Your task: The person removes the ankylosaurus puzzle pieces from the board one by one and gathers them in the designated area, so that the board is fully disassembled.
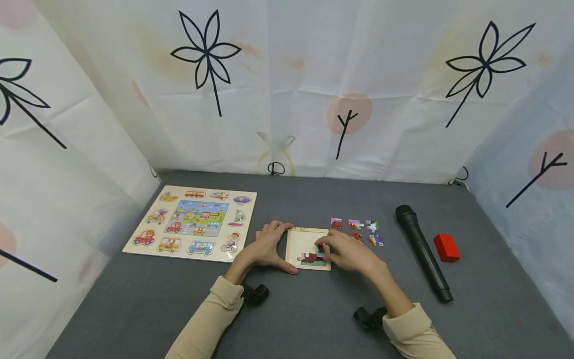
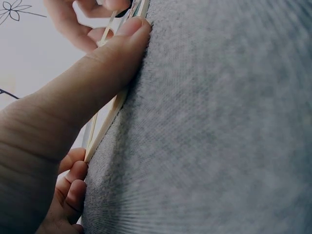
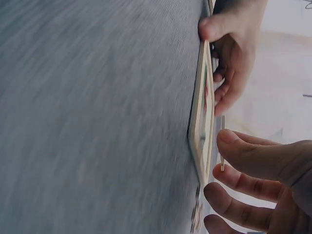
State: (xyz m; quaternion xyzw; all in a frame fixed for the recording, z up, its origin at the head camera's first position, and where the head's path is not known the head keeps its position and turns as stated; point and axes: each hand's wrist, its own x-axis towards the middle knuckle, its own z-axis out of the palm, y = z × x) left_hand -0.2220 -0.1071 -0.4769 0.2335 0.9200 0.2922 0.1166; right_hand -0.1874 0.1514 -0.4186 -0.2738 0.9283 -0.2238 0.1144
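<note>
A small wooden puzzle tray (image 1: 299, 243) lies in front of me, with several joined pieces (image 1: 312, 259) showing dark red and green in its near right part. My left hand (image 1: 267, 248) holds the tray at its left side, thumb at the near edge and fingers toward the far left corner. Over the tray's right side, my right hand (image 1: 352, 252) pinches a puzzle piece (image 3: 223, 122) between thumb and index finger. In the right wrist view that thin piece stands edge-on, just above the tray. Fingers partly hide its picture in the head view.
Several loose puzzle pieces (image 1: 355, 224) lie beyond the right hand. A large picture board with vehicles (image 1: 154, 244) lies at the left. On the right are a black microphone (image 1: 423, 252) and a red block (image 1: 446, 248). Printed white cloth (image 1: 296, 65) surrounds the grey table (image 1: 309, 319).
</note>
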